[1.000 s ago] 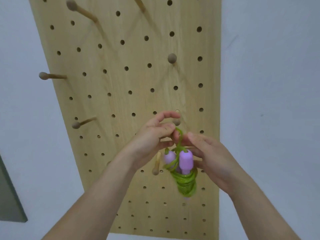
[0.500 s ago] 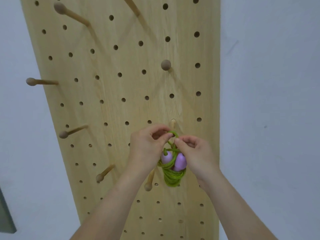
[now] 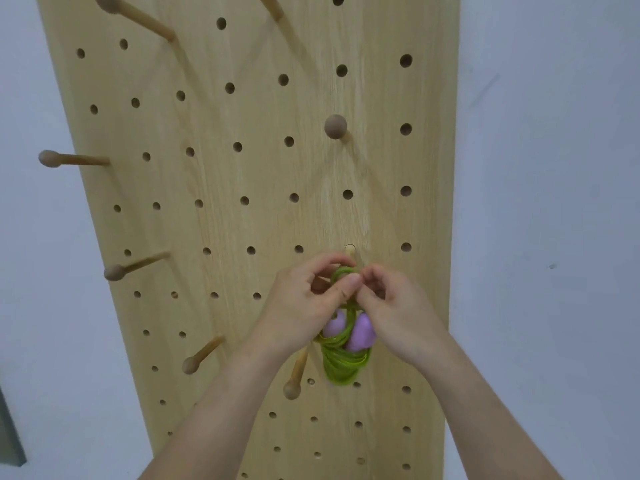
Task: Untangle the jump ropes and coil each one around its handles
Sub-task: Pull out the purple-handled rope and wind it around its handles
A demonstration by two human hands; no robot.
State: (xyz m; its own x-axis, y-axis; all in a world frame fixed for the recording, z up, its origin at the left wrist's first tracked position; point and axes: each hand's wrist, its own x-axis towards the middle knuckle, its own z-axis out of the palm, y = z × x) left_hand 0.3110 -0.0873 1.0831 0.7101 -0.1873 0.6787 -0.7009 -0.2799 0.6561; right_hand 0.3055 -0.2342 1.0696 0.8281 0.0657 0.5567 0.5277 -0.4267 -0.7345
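a: what fills your screen?
b: a tall pale wooden pegboard (image 3: 242, 202) dotted with round holes, flat against a white wall (image 3: 554, 168). several round-knobbed wooden pegs (image 3: 74, 159) stick out of it.
a: and the hands?
b: i see both raised before the board's lower half, close together, fingertips almost meeting. the left hand (image 3: 301, 313) has curled fingers and pinches the top of a glossy green jump rope (image 3: 343, 368). the right hand (image 3: 398, 317) curls in from the other side and pinches the same spot.
a: where's the rope itself?
b: it hangs just below the hands as a tight coil wound round its two lilac plastic handles (image 3: 362, 332), in front of the board. its small top loop (image 3: 341, 271) sits by a short wooden peg (image 3: 349, 251). i can't tell if it is hooked over that peg.
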